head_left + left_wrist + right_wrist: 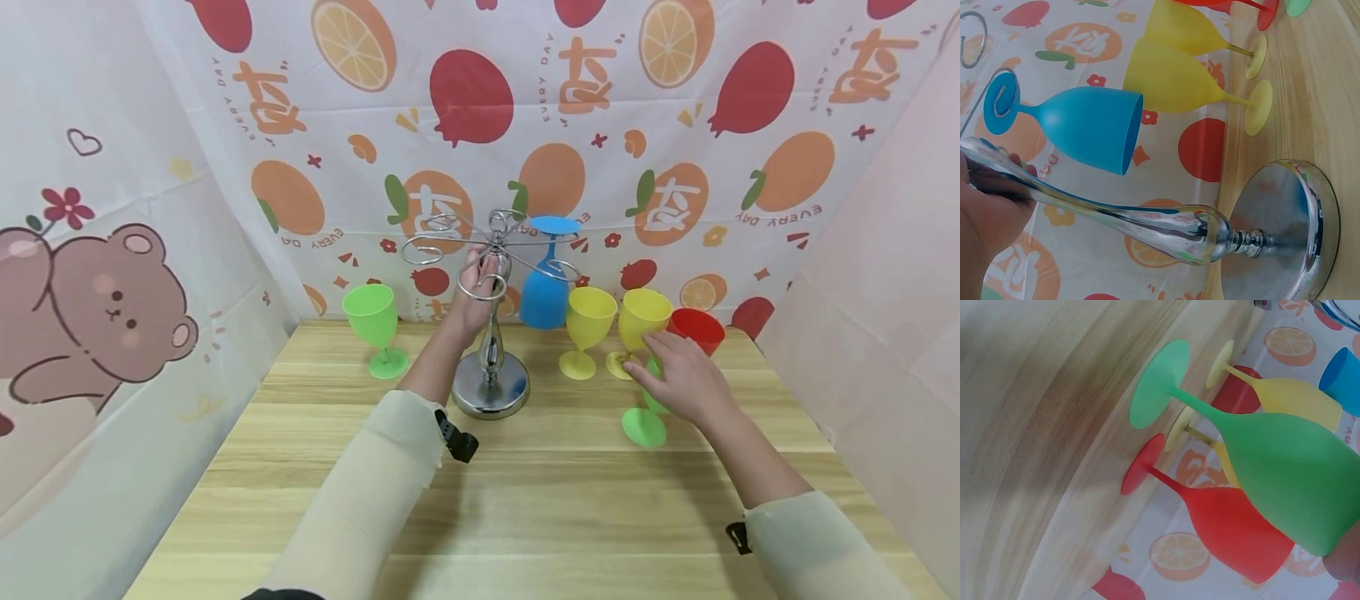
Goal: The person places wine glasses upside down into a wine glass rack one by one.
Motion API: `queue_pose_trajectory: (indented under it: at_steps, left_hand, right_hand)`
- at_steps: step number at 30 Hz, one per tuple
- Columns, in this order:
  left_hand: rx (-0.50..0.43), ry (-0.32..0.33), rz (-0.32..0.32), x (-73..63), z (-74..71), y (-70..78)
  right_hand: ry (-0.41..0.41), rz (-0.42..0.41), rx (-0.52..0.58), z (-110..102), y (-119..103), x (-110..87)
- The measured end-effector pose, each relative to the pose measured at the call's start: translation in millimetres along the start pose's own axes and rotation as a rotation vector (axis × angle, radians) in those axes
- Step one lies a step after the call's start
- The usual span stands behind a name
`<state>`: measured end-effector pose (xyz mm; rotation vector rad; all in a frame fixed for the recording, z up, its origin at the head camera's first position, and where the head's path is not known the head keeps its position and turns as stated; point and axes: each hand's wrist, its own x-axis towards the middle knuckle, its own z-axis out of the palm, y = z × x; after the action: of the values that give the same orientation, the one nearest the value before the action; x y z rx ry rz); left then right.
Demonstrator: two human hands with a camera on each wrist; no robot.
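Note:
My left hand (pixel 476 292) grips the upper pole of a chrome goblet rack (pixel 491 346), whose wire arms end in open loops. From one right-hand loop a blue goblet (pixel 545 296) hangs upside down by its foot. At the right, my right hand (pixel 686 379) holds a green goblet (pixel 1285 469) by its bowl from above, a fingertip right at the rim. The goblet's foot points down and tilts a little toward me. My hand hides most of that bowl in the head view. Just behind it stands a red goblet (pixel 697 327), partly covered by the hand.
Two yellow goblets, one nearer the rack (pixel 591 317) and one near my right hand (pixel 643 310), stand upright by the back edge. Another green goblet (pixel 372 315) stands left of the rack. Fruit-printed cloth (pixel 472 100) walls the back of the wooden table (pixel 540 517).

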<state>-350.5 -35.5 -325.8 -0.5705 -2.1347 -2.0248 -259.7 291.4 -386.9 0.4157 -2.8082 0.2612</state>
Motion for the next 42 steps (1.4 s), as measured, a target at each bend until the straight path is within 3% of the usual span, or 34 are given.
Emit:
queue_pose_trajectory:
  at_steps: [7, 14, 42]
  left_hand:
    - [0.008, 0.002, 0.002, 1.3, -1.8, 1.3]
    - [0.015, -0.037, -0.019, -0.1, -4.4, 0.4]
    - [-0.027, -0.019, -0.014, 6.1, -3.8, -5.5]
  right_hand:
    - [0.005, 0.004, -0.015, -0.8, 0.8, 4.9]
    - [-0.004, 0.025, -0.03, 4.0, 0.1, 5.4]
    - [0.089, 0.083, -0.008, 9.5, -4.8, 9.0]
